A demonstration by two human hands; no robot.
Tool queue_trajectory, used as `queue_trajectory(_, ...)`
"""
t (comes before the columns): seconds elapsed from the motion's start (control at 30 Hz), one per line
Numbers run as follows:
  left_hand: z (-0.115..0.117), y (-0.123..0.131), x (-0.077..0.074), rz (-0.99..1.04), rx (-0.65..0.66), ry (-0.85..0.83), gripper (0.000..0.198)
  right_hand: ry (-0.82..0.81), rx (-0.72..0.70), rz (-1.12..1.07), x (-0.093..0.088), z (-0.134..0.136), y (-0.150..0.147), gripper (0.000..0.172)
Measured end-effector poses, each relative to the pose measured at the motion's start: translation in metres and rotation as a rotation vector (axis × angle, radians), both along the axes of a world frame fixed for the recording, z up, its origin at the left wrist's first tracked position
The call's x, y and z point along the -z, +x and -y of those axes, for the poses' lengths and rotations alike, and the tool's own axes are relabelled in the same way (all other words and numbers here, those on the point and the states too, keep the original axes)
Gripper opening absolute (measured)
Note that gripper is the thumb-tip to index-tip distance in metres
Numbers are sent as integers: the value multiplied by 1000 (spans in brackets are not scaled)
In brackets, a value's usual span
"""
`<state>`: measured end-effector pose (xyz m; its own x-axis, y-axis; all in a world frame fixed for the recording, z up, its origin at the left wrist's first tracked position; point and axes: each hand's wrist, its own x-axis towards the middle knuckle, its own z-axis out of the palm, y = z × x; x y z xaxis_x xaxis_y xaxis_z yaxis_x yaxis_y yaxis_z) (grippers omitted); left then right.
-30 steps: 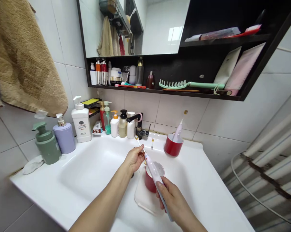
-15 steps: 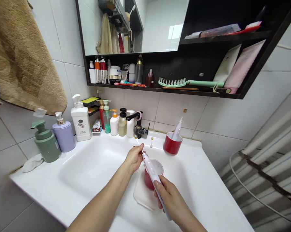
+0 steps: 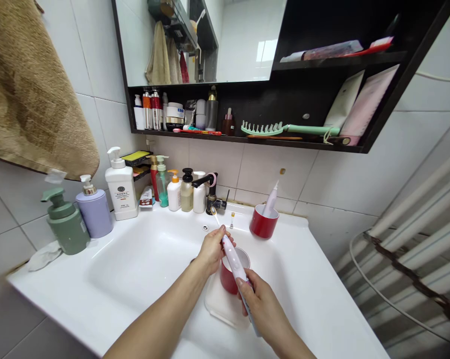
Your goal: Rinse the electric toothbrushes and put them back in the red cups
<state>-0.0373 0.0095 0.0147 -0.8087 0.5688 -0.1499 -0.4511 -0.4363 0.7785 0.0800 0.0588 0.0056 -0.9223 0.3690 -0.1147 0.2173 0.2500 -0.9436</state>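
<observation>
Over the sink (image 3: 135, 269), an electric toothbrush (image 3: 232, 257) with a pale pink handle points away from me. My right hand (image 3: 264, 304) is wrapped round the lower handle. My left hand (image 3: 211, 249) pinches the slim neck where the brush head joins the handle. Past those fingers, the small brush head (image 3: 214, 212) sticks out near the tap, its bristles showing. Below the handle, a red cup (image 3: 228, 280) with a white inside stands on a whitish flat tray (image 3: 225, 311) in the basin, partly hidden by the toothbrush and my hands.
A second red cup (image 3: 262, 228) on the back ledge holds a pale pink device with a pointed tip (image 3: 271, 198). The black tap (image 3: 212, 192) rises beside several pump bottles. Overhead, a dark mirror cabinet (image 3: 262, 142) juts out; a brown towel (image 3: 38, 94) hangs left.
The view has shifted slightly. The brush head now shows more of its bristles, and my left fingers have moved a little at the neck. My right hand keeps its hold.
</observation>
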Motion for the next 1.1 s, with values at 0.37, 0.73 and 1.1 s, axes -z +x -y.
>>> queue_trajectory(0.37,2,3,-8,-7,45,-19,17,7,20,-72,2,1,1,31)
queue_trajectory(0.73,1,3,-5,-27,-44,-96,20,-287,-49,-59,-7,0,-4,23)
queue_trajectory(1.1,2,7,-9,-190,138,-138,24,-270,34,-179,-9,0,-7,26)
